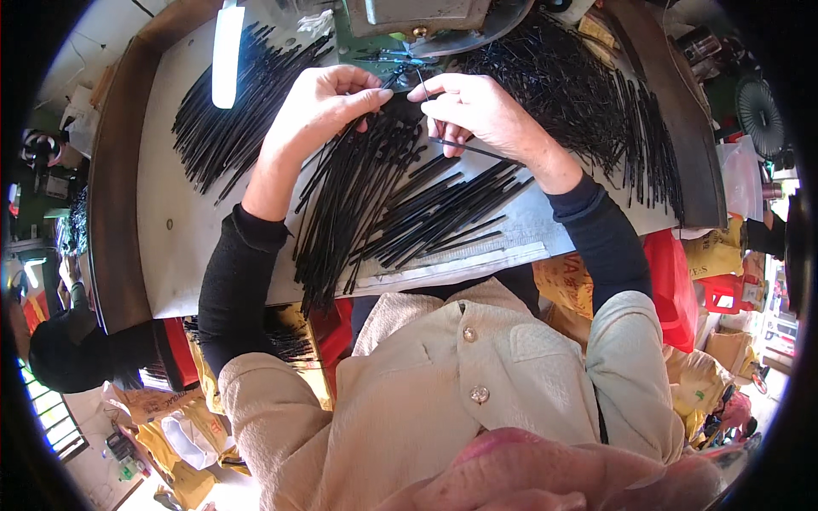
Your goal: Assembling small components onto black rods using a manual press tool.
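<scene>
My left hand is closed in a pinch at the top of a bundle of thin black strips, just in front of the machine. Thumb and forefinger meet on a strip end there. Opposite it, my right hand has its fingers bent round a thin black strip, which runs back under the wrist. A short dark length also rises by the right fingertips. The two hands are a small gap apart, below the machine's working point. Whether both hold the same strip cannot be made out.
A machine head stands at the far middle. Black strips lie in a pile at the left, a tangled heap at the right and a loose row near the front edge. Raised brown boards edge the table. Another person sits at the left.
</scene>
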Tool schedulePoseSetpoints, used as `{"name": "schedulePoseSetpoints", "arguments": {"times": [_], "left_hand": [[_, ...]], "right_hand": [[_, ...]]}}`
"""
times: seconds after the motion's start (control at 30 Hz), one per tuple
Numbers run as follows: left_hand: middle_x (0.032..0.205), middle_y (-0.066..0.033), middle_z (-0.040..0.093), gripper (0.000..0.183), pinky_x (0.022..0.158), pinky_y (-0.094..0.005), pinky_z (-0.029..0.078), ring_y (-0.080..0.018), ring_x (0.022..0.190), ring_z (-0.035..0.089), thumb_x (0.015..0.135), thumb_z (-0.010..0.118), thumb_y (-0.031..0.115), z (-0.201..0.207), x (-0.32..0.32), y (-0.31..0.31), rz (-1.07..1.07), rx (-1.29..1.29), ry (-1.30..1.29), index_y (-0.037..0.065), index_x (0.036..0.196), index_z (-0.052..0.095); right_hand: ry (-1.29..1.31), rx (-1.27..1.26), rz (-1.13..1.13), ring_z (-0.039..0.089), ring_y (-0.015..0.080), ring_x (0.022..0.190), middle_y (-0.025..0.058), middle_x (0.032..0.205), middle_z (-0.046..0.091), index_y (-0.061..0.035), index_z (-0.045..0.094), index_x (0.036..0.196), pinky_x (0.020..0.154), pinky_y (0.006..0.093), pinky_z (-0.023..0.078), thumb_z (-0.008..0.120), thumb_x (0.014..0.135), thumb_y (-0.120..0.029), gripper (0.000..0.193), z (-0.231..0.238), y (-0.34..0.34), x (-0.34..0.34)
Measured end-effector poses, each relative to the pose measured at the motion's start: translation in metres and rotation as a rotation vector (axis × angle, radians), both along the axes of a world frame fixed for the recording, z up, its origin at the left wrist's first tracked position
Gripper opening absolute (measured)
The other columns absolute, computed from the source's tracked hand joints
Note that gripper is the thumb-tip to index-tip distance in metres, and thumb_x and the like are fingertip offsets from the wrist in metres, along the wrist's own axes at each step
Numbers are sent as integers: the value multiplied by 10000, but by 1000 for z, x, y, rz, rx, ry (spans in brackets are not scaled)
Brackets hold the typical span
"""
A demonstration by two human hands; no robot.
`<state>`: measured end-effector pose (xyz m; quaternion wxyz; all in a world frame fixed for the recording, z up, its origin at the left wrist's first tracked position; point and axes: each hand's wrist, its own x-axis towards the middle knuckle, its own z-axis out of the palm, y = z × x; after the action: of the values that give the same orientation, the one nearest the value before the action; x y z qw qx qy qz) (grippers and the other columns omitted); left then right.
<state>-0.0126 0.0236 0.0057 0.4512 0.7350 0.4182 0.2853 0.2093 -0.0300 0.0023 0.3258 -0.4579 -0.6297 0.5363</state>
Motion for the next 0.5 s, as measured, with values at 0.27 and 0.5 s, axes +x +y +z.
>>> {"name": "schedulePoseSetpoints", "arguments": {"times": [0.27,0.5], "left_hand": [[666,0,594,244,502,-179,419,-51,545,549,797,697,231,4,4,-4,21,-26,-44,0,861,651],[671,-1,595,222,492,-175,414,-49,542,550,808,687,215,4,6,-3,17,-38,-71,4,867,653]], "right_hand": [[50,25,-11,636,147,589,87,746,624,13,565,1115,524,215,492,476,906,-170,292,0,0,2],[48,31,3,639,146,597,85,750,624,10,568,1114,538,216,494,470,907,-183,300,-1,2,1]]}}
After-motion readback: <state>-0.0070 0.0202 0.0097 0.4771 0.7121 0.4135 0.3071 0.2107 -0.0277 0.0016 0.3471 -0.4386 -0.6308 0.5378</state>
